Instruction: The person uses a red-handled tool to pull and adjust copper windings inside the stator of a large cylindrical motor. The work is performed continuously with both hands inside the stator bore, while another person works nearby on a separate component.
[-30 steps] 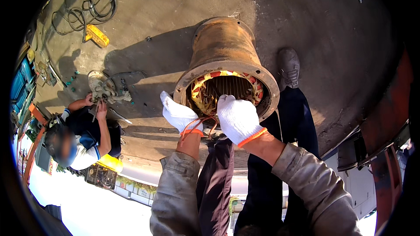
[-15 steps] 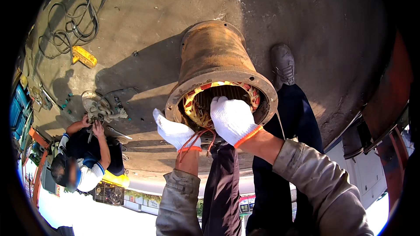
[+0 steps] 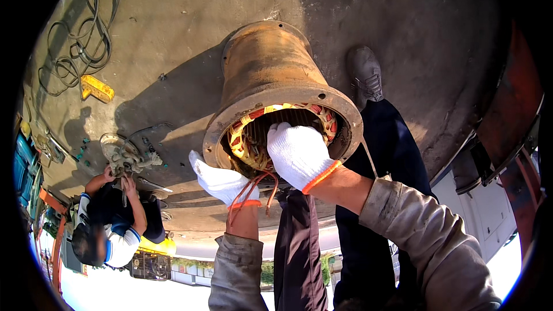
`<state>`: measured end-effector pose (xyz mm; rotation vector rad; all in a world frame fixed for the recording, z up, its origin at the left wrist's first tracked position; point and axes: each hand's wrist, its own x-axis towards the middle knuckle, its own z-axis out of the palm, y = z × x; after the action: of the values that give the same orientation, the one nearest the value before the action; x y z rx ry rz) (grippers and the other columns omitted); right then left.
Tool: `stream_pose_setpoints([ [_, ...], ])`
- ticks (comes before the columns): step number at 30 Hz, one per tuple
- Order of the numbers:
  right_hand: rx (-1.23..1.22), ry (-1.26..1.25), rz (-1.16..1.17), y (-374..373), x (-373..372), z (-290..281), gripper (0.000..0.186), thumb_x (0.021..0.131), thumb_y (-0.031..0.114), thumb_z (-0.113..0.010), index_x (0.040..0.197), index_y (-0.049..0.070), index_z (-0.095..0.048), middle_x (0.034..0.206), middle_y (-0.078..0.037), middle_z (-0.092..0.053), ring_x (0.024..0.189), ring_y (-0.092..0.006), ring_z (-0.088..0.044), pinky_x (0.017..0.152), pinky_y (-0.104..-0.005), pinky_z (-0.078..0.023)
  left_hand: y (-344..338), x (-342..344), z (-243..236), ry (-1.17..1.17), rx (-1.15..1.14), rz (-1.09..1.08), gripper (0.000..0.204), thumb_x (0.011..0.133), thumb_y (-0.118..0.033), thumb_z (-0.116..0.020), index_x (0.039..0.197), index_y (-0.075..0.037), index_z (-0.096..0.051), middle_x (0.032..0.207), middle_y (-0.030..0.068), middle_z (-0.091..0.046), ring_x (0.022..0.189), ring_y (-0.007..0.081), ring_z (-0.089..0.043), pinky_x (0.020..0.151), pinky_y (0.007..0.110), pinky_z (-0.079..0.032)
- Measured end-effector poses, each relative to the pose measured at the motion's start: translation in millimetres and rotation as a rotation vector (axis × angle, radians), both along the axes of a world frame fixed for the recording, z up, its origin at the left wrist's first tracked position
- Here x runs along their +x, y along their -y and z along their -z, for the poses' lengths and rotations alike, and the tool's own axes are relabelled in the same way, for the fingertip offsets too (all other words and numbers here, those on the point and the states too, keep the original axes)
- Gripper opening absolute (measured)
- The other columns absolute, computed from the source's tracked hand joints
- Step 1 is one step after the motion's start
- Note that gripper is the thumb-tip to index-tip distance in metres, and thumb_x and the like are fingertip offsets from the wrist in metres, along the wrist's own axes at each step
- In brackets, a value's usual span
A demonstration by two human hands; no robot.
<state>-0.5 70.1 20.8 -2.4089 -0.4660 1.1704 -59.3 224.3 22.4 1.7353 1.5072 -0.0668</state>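
Observation:
A rusty cylindrical motor stator housing (image 3: 271, 63) lies on the floor with its flanged open end toward me. Inside the rim shows a ring of windings (image 3: 245, 138) wrapped in yellow and red. My right hand (image 3: 299, 154), in a white knit glove with an orange cuff, reaches into the bore. Its fingers are curled in near the windings, and their tips are hidden. My left hand (image 3: 222, 183), gloved the same way, lies against the lower left of the flange with fingers stretched out. Reddish lead wires (image 3: 252, 189) come out of the bore and hang over my left wrist.
At the left a crouching person (image 3: 115, 236) handles a dirty metal part (image 3: 124, 155) on the floor. Farther off lie a yellow tool-like object (image 3: 97, 88) and a coiled black cable (image 3: 80, 52). A shoe (image 3: 365, 75) stands right of the housing. Rusty steel pieces (image 3: 512, 121) stand at far right.
The view has shifted a little, so the housing appears slightly lower left and larger. My right hand stays in the bore and my left hand stays by the flange.

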Motion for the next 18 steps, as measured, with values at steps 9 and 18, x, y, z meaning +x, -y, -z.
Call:
stream_pose_setpoints([
  [9, 0.079, -0.039, 0.041, -5.5, 11.2, 32.8, 0.025, 0.082, 0.013, -0.066, 0.1, -0.003, -0.072, 0.083, -0.02, -0.07, 0.071, -0.0361, -0.073, 0.064, -0.0447, -0.06, -13.1, -26.3, 17.7, -0.002, 0.104, 0.196, 0.053, 0.11, -0.027, -0.038, 0.149, 0.008, -0.045, 0.155, 0.0254, -0.046, 0.143, 0.0353, -0.048, 0.121, 0.042, -0.038],
  [18, 0.222, 0.059, 0.028, 8.8, 11.7, 12.1, 0.025, 0.079, 0.01, -0.069, 0.096, -0.007, -0.072, 0.076, -0.022, -0.069, 0.063, -0.0343, -0.073, 0.055, -0.0447, -0.058, -8.7, -12.3, 18.3, 0.108, 0.013, -0.027, 0.056, 0.112, -0.035, -0.038, 0.144, 0.009, -0.05, 0.151, 0.0249, -0.051, 0.134, 0.0344, -0.056, 0.114, 0.041, -0.045],
])
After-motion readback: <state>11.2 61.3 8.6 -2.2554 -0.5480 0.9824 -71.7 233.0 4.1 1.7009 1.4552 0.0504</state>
